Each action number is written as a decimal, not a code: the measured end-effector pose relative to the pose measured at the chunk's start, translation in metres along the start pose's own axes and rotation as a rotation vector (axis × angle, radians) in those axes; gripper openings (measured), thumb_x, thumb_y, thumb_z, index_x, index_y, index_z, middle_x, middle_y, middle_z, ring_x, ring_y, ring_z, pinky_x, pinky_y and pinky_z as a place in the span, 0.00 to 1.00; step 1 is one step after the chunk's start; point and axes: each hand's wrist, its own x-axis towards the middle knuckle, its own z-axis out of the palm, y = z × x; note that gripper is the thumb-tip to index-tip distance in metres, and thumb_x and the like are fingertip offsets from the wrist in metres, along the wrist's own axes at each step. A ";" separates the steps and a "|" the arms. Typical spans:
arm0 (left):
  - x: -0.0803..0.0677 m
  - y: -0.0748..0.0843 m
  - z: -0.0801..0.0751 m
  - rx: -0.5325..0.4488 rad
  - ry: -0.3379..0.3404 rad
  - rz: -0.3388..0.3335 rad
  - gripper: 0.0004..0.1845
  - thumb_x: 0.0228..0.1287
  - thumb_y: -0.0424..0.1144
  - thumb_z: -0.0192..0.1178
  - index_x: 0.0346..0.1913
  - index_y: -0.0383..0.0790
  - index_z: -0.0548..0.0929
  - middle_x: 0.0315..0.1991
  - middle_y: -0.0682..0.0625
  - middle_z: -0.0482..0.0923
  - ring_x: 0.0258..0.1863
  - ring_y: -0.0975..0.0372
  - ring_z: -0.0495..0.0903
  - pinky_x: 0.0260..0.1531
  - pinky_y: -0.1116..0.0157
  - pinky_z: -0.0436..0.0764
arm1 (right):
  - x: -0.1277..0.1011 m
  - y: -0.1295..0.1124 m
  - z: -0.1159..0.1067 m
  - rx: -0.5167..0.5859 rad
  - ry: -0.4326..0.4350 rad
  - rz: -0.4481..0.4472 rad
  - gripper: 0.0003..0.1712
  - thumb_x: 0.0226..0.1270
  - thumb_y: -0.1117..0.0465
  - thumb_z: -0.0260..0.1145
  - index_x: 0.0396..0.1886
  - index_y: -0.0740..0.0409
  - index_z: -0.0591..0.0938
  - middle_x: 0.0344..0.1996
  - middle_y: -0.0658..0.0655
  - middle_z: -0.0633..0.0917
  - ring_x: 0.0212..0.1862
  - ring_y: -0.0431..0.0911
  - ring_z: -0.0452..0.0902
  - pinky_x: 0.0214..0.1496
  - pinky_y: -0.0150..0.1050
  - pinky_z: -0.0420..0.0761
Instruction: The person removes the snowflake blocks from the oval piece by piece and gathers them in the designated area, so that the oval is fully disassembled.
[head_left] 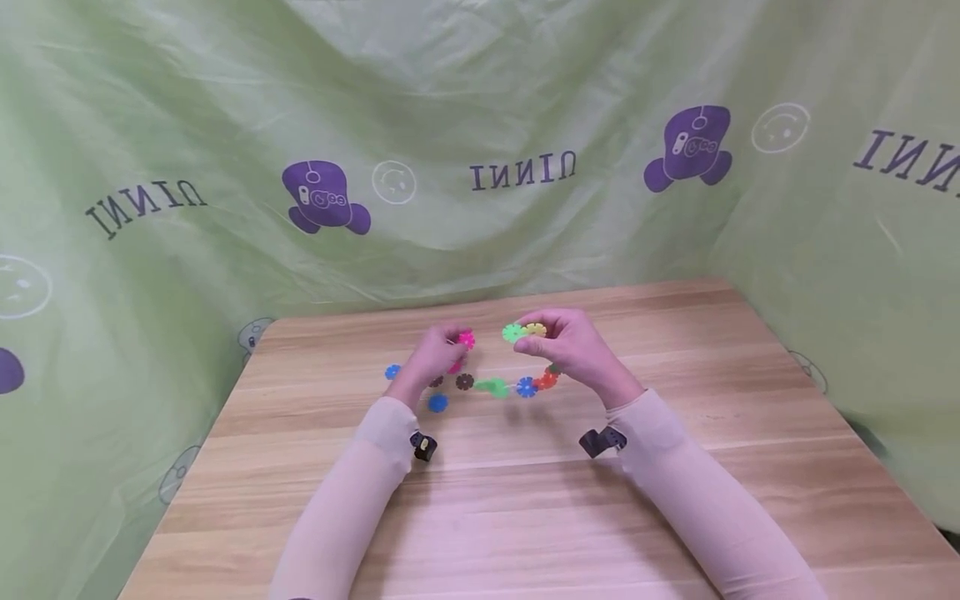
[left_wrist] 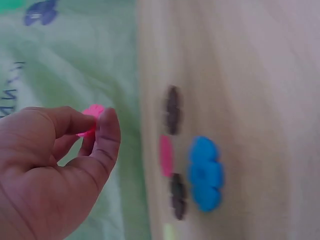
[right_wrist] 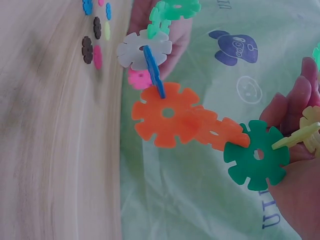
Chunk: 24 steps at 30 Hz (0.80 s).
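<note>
My left hand pinches a bright pink notched plastic disc between thumb and index finger, above the table. With thumb and fingers my right hand grips one end of a chain of interlocking snowflake discs, at a light green disc and a yellow one. From there the chain curves below and between the hands: a dark green disc, two orange discs, a blue one, a whitish one and light green ones. The right fingertips are partly hidden in the right wrist view.
Loose discs lie on the wooden table around the left hand: a blue disc, another blue one, brown ones and a pink one. A green printed curtain hangs behind the table and along both sides.
</note>
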 end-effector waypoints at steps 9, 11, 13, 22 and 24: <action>0.018 -0.020 0.007 0.168 0.030 -0.003 0.24 0.64 0.27 0.58 0.64 0.33 0.74 0.36 0.42 0.80 0.24 0.57 0.78 0.18 0.69 0.72 | 0.001 0.001 0.001 -0.013 -0.022 0.001 0.17 0.56 0.59 0.76 0.45 0.60 0.87 0.25 0.57 0.81 0.23 0.42 0.66 0.20 0.30 0.64; 0.018 -0.021 0.007 0.181 0.037 0.004 0.25 0.62 0.25 0.58 0.64 0.33 0.75 0.39 0.43 0.80 0.26 0.57 0.79 0.20 0.69 0.74 | 0.001 0.001 0.002 -0.016 -0.030 0.006 0.17 0.57 0.59 0.76 0.45 0.60 0.86 0.25 0.57 0.81 0.23 0.42 0.66 0.20 0.31 0.65; 0.017 -0.021 0.007 0.179 0.041 0.001 0.26 0.61 0.25 0.59 0.64 0.33 0.75 0.43 0.42 0.79 0.28 0.57 0.80 0.23 0.68 0.76 | 0.001 0.001 0.003 -0.021 -0.032 0.009 0.17 0.57 0.59 0.76 0.45 0.59 0.87 0.26 0.58 0.81 0.24 0.43 0.66 0.20 0.31 0.65; 0.005 -0.011 0.000 0.224 0.024 0.000 0.23 0.64 0.28 0.58 0.63 0.35 0.76 0.59 0.39 0.72 0.29 0.54 0.81 0.25 0.65 0.78 | 0.002 0.005 0.005 -0.011 -0.041 -0.001 0.16 0.57 0.59 0.76 0.45 0.59 0.87 0.28 0.58 0.83 0.24 0.43 0.67 0.21 0.31 0.65; -0.001 -0.004 -0.004 0.227 0.020 0.026 0.22 0.65 0.29 0.58 0.62 0.36 0.76 0.58 0.39 0.73 0.33 0.52 0.82 0.30 0.62 0.82 | 0.002 0.006 0.006 -0.012 -0.039 0.003 0.17 0.56 0.59 0.77 0.45 0.58 0.87 0.28 0.58 0.83 0.24 0.43 0.67 0.21 0.31 0.65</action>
